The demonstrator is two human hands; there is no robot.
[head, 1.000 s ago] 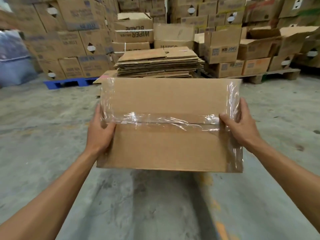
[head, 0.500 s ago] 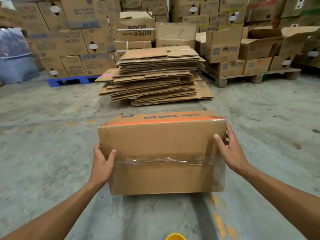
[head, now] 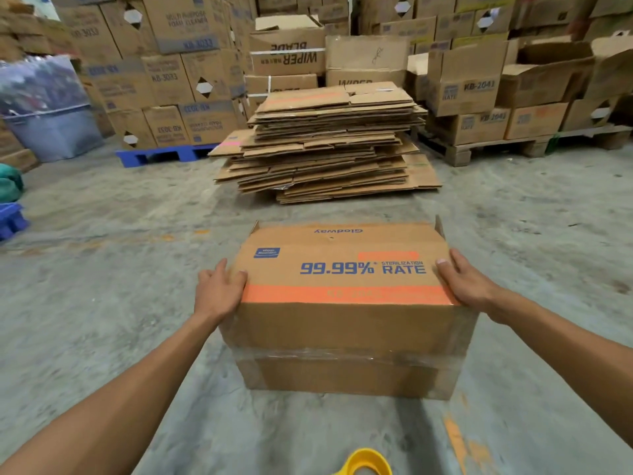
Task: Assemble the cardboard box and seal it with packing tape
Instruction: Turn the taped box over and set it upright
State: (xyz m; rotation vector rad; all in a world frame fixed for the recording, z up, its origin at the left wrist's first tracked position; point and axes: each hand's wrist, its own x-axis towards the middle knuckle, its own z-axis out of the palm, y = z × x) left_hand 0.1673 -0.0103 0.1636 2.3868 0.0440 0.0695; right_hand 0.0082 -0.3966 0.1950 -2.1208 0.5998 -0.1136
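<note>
A brown cardboard box (head: 342,323) sits low over the concrete floor in front of me. Its upward face carries an orange band and blue "99.99% STERILIZATION RATE" print. The taped seam, clear packing tape (head: 342,354), runs across the side facing me. My left hand (head: 217,289) grips the box's left end, thumb on the printed face. My right hand (head: 466,281) grips the right end the same way. At the far side, flap corners stick up. A yellow object (head: 368,462), possibly a tape dispenser, shows at the bottom edge.
A tall stack of flattened cartons (head: 329,142) lies on the floor just beyond the box. Stacked cartons stand on a blue pallet (head: 164,154) at the back left and on a wooden pallet (head: 496,149) at the back right. A grey bin (head: 51,132) is far left.
The box came down from chest height and rolled toward me: the taped face, first on top, now faces me and the printed side is up. Both hands stayed on its ends.
</note>
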